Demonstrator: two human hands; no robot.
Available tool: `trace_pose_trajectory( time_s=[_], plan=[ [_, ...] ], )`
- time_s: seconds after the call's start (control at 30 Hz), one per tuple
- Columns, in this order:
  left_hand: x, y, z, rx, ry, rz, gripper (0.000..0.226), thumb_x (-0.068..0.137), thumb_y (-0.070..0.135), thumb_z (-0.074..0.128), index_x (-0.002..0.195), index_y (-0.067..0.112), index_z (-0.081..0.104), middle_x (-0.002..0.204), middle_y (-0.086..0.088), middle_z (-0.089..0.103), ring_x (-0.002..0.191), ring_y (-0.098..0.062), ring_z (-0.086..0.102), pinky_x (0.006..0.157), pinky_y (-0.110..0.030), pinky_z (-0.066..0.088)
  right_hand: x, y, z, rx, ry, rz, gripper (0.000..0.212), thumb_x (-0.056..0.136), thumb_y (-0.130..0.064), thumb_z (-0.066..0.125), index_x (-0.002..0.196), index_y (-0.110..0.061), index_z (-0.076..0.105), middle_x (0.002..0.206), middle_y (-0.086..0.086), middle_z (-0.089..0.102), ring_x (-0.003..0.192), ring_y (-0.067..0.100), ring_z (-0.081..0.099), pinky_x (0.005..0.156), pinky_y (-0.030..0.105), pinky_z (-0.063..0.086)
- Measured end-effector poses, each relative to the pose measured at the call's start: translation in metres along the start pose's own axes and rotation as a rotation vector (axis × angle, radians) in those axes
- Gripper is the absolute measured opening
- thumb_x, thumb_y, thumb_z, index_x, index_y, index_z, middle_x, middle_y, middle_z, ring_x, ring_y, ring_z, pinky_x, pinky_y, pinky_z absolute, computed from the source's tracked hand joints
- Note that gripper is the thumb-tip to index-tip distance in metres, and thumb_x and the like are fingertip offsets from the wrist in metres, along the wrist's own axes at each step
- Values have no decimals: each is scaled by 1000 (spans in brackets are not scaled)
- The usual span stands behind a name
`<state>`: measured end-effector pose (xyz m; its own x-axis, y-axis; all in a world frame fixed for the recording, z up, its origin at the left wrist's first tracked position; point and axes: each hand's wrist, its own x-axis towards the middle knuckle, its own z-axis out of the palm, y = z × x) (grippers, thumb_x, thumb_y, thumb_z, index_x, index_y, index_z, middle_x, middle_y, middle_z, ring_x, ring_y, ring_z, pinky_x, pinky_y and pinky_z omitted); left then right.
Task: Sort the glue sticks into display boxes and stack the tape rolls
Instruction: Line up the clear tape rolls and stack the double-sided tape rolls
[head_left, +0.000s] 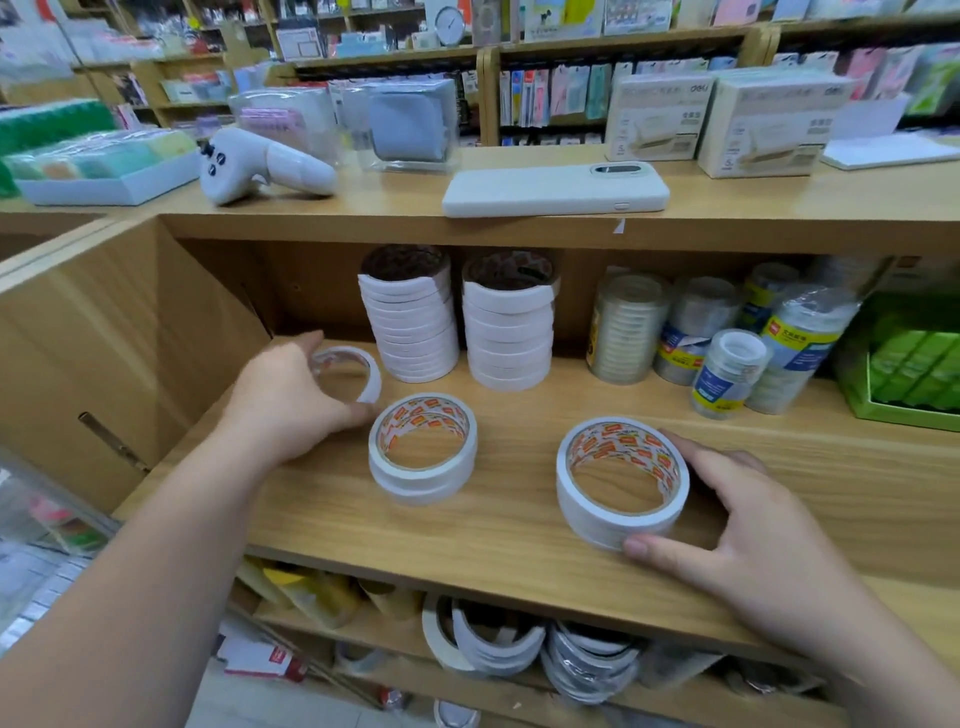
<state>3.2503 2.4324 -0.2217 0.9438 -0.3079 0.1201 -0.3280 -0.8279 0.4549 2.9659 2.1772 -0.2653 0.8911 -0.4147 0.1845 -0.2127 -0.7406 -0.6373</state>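
1. Right fingers (693, 449) curl round the far side of the wide roll (621, 480), thumb pressed to its near wall. That's a full clasp by the right hand (737, 530).
2. Left fingers (306, 345) and thumb pinch the thin roll (347, 370) by its left rim. The left hand (288, 397) hides that side, so I cannot tell whether the roll is lifted or resting.
3. Both rolls are over the middle shelf (519, 525), holes facing up, axes roughly upright.
4. Between the hands sits the short stack (423, 449), two rolls high and lying flat too.
5. Here's the relation that counts: the short stack lies just right of the left thumb, almost touching it, and well to the left of the wide roll. The left hand is the nearer one.
6. My read: the thin roll needs only a small hop right and toward the person to land on top. The wide roll would need a longer carry leftward, kept level so it seats squarely.
7. Further back, two tall stacks (410, 319) stand side by side, another likely home for a thin roll.
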Motion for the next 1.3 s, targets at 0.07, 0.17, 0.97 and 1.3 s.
trace_pose_trajectory(
  time_s=[0.07,0.17,0.97,1.3],
  plan=[
    [-17,15,-14,-132,126,66,109,56,45,94,150,21,44,141,-3,58,126,-20,56,107,-41,46,0,0,0,-8,4,4,99,47,-85,65,136,-47,47,114,-39,46,118,0,47,96,16,34],
    [-58,56,-32,-371,81,262,116,48,55,93,150,30,43,128,12,61,119,-6,57,102,-36,49,0,0,-1,-6,2,14,107,47,-87,69,141,-41,47,111,-39,42,118,4,48,96,19,34],
    [-98,155,48,-135,-363,696,115,56,49,92,154,23,38,149,9,48,135,-2,43,113,-18,32,2,10,6,-43,21,-28,86,60,-81,59,130,-31,59,121,-14,64,115,9,51,102,36,44],
    [-110,117,59,-535,-394,408,123,49,66,84,155,28,32,150,18,46,131,10,45,109,-20,41,-4,18,1,296,97,13,106,62,-89,59,148,-28,46,145,-16,52,131,-7,46,113,22,36]
  ],
)
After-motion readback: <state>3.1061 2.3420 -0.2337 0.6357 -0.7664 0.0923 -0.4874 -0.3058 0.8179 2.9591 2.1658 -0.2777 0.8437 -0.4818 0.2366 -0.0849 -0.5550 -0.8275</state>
